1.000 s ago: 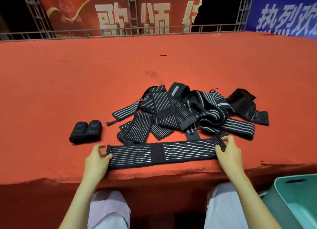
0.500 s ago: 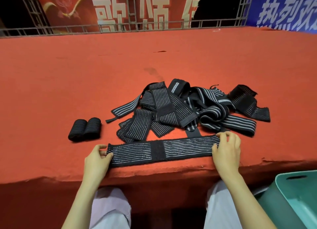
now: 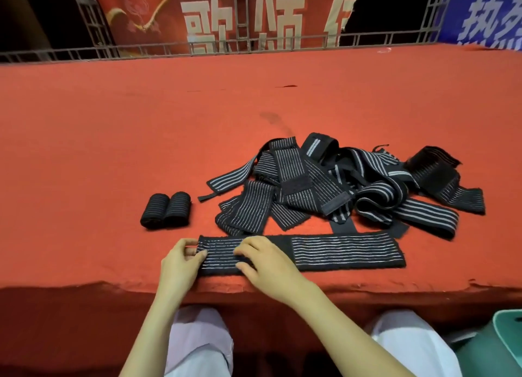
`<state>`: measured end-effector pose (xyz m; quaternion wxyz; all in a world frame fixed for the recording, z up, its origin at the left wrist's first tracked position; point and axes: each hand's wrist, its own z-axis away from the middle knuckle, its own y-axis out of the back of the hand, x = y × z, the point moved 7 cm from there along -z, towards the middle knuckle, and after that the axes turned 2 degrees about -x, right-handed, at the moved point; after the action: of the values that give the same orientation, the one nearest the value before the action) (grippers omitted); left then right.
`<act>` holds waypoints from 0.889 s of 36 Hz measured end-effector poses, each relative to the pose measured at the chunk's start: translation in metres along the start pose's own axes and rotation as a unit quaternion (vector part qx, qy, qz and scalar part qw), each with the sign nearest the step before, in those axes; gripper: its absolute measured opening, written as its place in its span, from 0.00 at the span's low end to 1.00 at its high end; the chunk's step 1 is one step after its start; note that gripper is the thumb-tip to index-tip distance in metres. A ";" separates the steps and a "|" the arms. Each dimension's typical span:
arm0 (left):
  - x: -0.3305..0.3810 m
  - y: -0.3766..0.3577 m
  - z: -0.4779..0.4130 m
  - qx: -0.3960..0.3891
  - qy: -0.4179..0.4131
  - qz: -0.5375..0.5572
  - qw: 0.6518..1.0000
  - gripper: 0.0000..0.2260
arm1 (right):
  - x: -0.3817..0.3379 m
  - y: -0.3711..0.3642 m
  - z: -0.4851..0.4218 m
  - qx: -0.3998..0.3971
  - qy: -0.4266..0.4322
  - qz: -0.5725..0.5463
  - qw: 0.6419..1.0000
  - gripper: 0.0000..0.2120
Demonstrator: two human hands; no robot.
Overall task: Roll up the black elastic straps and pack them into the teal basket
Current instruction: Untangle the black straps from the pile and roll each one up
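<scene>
Two rolled straps (image 3: 166, 209) lie side by side and touching, left of the middle of the frame on the red cloth (image 3: 84, 150) that covers the table, well apart from the basket. Just below and to the right of them, the left hand (image 3: 180, 261) pinches the left end of a flat strap (image 3: 339, 251). Its thumb is on top and its fingers are curled round the end. This strap lies stretched out flat, parallel to the table's near edge and close to it, its pale stripes running lengthways and a plain black patch near its middle. The right hand (image 3: 268, 261) rests on the strap's left part, just beside the left hand. Its bent fingers reach over the top and its thumb sits at the near edge, so it holds the strap across its width. Above the strap, from the middle towards the right of the frame, a pile of loose straps (image 3: 339, 184) sprawls tangled and overlapping, and one black end reaches down to touch the flat strap's far edge. Below the table edge two pale trouser legs (image 3: 200, 342) show at the bottom of the frame. In the lower right corner, beside the right-hand leg, a cut-off part of the teal basket (image 3: 508, 337) stands lower than the tabletop; what it holds cannot be seen. Along the top of the frame a metal railing (image 3: 84, 50) runs behind the table, with a red banner (image 3: 169, 18) with pale characters at upper centre and a blue banner (image 3: 485, 12) in the upper right corner.
</scene>
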<state>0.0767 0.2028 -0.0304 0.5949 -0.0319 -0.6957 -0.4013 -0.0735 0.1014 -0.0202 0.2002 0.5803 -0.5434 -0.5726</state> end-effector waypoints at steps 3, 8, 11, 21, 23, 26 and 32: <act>-0.002 0.000 -0.001 -0.003 0.003 0.004 1.000 0.08 | -0.001 -0.015 -0.013 -0.022 0.000 0.016 1.000 0.17; -0.001 -0.001 -0.002 0.014 -0.009 -0.028 0.999 0.10 | 0.006 -0.023 -0.016 -0.014 -0.016 0.030 0.999 0.26; 0.000 0.001 -0.002 0.049 -0.044 -0.120 0.991 0.12 | 0.006 -0.025 -0.014 -0.021 -0.020 0.021 0.999 0.28; -0.016 0.001 -0.004 0.015 0.036 -0.204 0.978 0.09 | 0.001 -0.021 -0.007 0.070 -0.003 0.072 0.995 0.15; -0.012 0.001 -0.001 0.022 0.025 -0.180 0.983 0.08 | 0.002 -0.022 -0.007 0.065 -0.010 0.077 0.995 0.16; -0.001 -0.004 0.006 0.035 -0.005 -0.166 0.985 0.07 | 0.003 -0.023 -0.014 0.001 -0.031 0.044 0.999 0.23; 0.003 -0.005 0.008 0.050 -0.019 -0.158 0.986 0.08 | 0.012 -0.010 -0.049 -0.025 -0.081 0.080 0.993 0.20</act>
<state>0.0668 0.2027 -0.0299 0.5114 0.1008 -0.7224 -0.4543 -0.0291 0.0752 -0.0216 0.2149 0.4816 -0.5879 -0.6134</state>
